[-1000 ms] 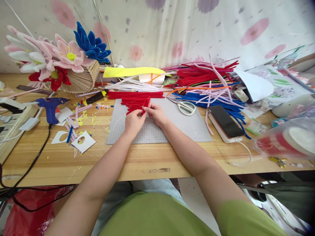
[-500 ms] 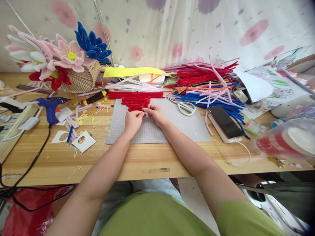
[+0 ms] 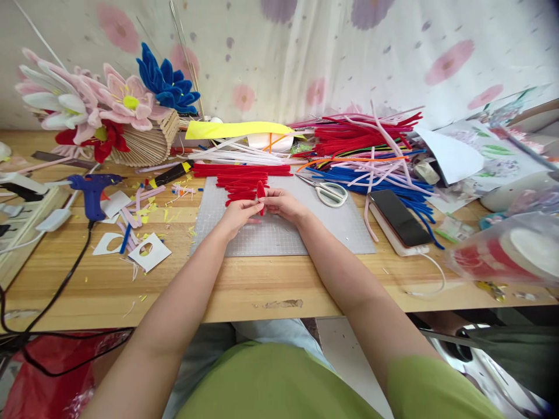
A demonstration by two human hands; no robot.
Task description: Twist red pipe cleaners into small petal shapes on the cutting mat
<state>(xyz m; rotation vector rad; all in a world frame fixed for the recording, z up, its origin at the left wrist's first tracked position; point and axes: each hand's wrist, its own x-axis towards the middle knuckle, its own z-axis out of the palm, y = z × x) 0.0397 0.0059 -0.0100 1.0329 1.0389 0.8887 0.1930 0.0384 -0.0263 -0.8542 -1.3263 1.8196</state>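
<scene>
A small red pipe-cleaner piece [image 3: 261,190] stands upright between my two hands, above the grey cutting mat [image 3: 279,244]. My left hand [image 3: 242,215] pinches its lower part from the left. From the right, my right hand [image 3: 282,205] grips the same piece, its fingertips touching those of the left. Just behind the hands lie several short red pieces [image 3: 236,183], with a row of longer red strips [image 3: 244,170] beyond them. White-handled scissors [image 3: 331,194] rest on the mat to the right.
A blue glue gun [image 3: 92,195], cut white cards [image 3: 149,252] and scraps lie left. Fuzzy flowers [image 3: 166,81] stand back left. Coloured pipe cleaners [image 3: 362,137] pile up behind the mat; a phone [image 3: 399,218] and a bagged cup [image 3: 510,250] are right.
Both hands have come slightly nearer and apart from the short red pieces. The held red piece now stands upright and shows more clearly between the fingertips.
</scene>
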